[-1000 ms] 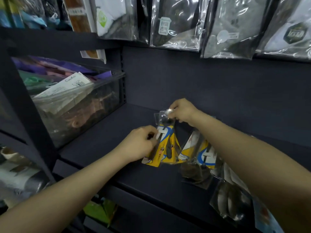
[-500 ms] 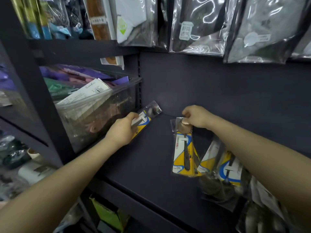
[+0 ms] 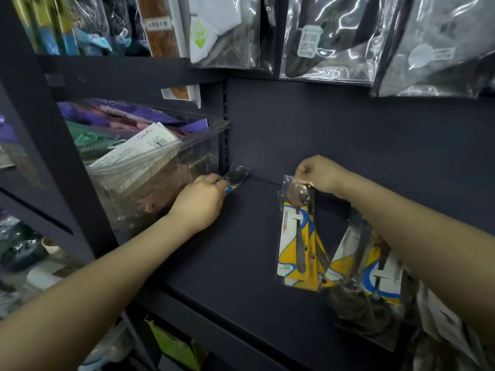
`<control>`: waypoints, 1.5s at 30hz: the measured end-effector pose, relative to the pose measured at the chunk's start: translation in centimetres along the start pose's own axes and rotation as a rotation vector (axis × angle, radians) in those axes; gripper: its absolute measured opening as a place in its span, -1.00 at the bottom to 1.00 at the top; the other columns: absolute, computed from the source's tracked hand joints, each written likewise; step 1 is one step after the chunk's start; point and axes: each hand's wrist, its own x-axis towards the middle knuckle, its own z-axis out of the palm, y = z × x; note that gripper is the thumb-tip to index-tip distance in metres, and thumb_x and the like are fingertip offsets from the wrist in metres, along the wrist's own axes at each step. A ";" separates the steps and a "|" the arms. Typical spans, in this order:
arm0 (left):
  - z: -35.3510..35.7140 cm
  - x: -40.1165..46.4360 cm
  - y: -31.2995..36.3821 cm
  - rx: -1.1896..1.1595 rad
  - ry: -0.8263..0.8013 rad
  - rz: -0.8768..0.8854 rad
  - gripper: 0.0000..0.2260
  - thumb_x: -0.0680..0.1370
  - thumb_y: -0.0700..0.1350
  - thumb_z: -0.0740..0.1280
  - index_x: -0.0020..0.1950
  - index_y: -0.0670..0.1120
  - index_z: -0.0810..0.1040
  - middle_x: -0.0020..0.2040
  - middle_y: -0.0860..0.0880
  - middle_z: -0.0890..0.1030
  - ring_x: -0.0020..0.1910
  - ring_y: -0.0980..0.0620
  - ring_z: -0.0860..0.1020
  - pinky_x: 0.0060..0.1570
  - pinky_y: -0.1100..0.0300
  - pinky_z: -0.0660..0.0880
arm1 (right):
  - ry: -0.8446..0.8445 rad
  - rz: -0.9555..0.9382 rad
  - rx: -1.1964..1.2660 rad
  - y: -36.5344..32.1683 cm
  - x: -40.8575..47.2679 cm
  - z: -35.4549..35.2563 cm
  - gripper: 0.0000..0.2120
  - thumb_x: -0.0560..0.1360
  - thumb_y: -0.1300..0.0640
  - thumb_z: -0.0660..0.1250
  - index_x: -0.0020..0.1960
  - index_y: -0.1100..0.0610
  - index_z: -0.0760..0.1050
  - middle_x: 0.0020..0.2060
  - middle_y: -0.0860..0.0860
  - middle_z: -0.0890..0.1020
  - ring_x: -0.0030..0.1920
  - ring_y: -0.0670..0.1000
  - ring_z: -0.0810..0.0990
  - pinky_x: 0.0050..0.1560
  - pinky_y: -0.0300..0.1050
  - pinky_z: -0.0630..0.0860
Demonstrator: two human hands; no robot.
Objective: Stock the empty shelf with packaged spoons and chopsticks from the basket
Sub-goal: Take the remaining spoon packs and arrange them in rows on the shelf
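Fingers [image 3: 304, 174] of the right hand [image 3: 320, 174] are curling tightly over the top edge of a bunch of spoon packets [image 3: 298, 236], which are hanging upright above the dark shelf [image 3: 241, 263], their yellow-and-blue cards fanning out at the bottom. Fingers of the left hand [image 3: 203, 200] are closing round the lower end of a single spoon packet [image 3: 235, 176]; its clear top is pointing into the back left corner of the shelf, just beside the clear plastic bin [image 3: 171, 170]. Whether this packet is touching the shelf floor cannot be told. More spoon packets [image 3: 372, 279] are lying on the shelf under the right forearm, leaning toward the right. Clear bin is holding folded purple, green and white packaged goods. Glossy bagged items [image 3: 329, 36] are hanging in a row above the shelf.
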 end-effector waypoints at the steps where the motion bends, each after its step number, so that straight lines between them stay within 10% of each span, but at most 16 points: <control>1: -0.6 -0.2 0.8 -0.161 0.067 0.026 -0.71 0.57 -0.14 0.18 0.27 -0.15 0.45 0.22 -0.15 0.52 0.20 -0.16 0.48 0.19 0.10 0.38 | 0.026 -0.014 0.057 -0.6 0.3 0.0 -0.84 0.52 0.24 0.26 -0.23 0.15 0.50 -0.29 0.04 0.56 -0.22 -0.01 0.48 -0.21 -0.21 0.41; 5: -2.1 -1.6 3.8 -0.579 -0.076 -0.026 -0.54 0.50 0.11 0.25 0.34 -0.06 0.35 0.04 0.00 0.57 -0.01 -0.03 0.57 0.13 0.15 0.43 | 0.137 0.000 0.197 -3.0 2.1 1.3 -0.72 0.55 0.24 0.17 -0.33 0.07 0.35 -0.42 -0.01 0.41 -0.43 -0.06 0.36 -0.54 -0.32 0.34; 8: -1.4 -2.3 3.4 -0.380 -0.187 -0.032 -0.32 0.39 0.22 0.33 0.43 0.05 0.19 0.28 0.00 0.43 0.18 -0.04 0.48 0.21 0.08 0.42 | 0.147 0.027 0.287 -3.4 2.9 3.1 -0.71 0.55 0.27 0.15 -0.33 0.07 0.34 -0.35 0.03 0.45 -0.41 -0.04 0.42 -0.43 -0.23 0.43; 13: 0.6 -2.2 2.2 -0.061 -0.235 0.067 -0.50 0.41 0.16 0.13 0.26 -0.05 0.43 0.23 -0.09 0.50 0.24 -0.15 0.43 0.20 0.02 0.41 | -0.033 0.025 0.127 -2.3 2.6 3.7 -0.87 0.51 0.30 0.25 0.01 0.20 0.52 0.06 0.20 0.60 -0.06 0.04 0.53 0.11 -0.05 0.49; 20: 1.4 -1.6 0.6 0.040 -0.218 0.183 -0.58 0.57 -0.08 -0.05 0.39 -0.08 0.32 0.40 -0.09 0.39 0.36 -0.12 0.34 0.41 0.11 0.18 | -0.296 -0.149 -0.320 -2.1 0.5 3.2 -0.56 0.53 0.01 0.26 0.38 0.08 0.33 0.27 0.10 0.50 0.23 0.08 0.49 0.16 -0.17 0.36; 23: 1.7 -1.3 0.1 0.013 -0.300 0.098 -0.59 0.62 -0.02 0.02 0.47 -0.03 0.16 0.50 -0.03 0.20 0.49 -0.04 0.12 0.46 0.21 -0.08 | -0.246 -0.120 -0.327 -2.1 0.1 2.6 -0.63 0.52 -0.06 0.26 0.22 0.14 0.47 0.13 0.05 0.57 0.13 0.06 0.52 0.13 -0.10 0.44; 29: 2.8 0.0 0.5 0.011 -0.315 0.071 -0.57 0.61 0.00 0.02 0.47 -0.10 0.15 0.48 -0.13 0.23 0.46 -0.15 0.17 0.47 0.09 0.05 | -0.449 0.016 -0.051 0.7 -1.5 0.1 -0.70 0.42 0.15 0.42 0.13 0.14 0.48 -0.20 -0.07 0.55 -0.20 -0.10 0.54 -0.19 -0.28 0.46; 39: 0.8 -0.8 3.7 -0.074 -0.146 0.182 -0.44 0.53 0.17 0.04 0.43 -0.12 0.26 0.48 -0.13 0.23 0.47 -0.09 0.17 0.45 0.15 0.03 | 0.027 0.069 -0.262 2.9 -3.6 -2.9 -0.67 0.35 0.25 0.47 0.09 0.29 0.55 -0.11 0.07 0.57 -0.04 0.07 0.56 -0.06 -0.24 0.36; 45: -0.4 -2.7 10.4 -0.548 -0.285 0.142 -0.61 0.55 0.05 0.20 0.31 -0.10 0.39 0.14 -0.03 0.56 0.18 -0.03 0.50 0.20 0.16 0.38 | 0.205 0.074 0.197 1.0 -3.6 -2.7 -0.83 0.36 0.39 0.38 -0.29 0.15 0.53 -0.44 0.07 0.52 -0.49 -0.09 0.46 -0.39 -0.35 0.42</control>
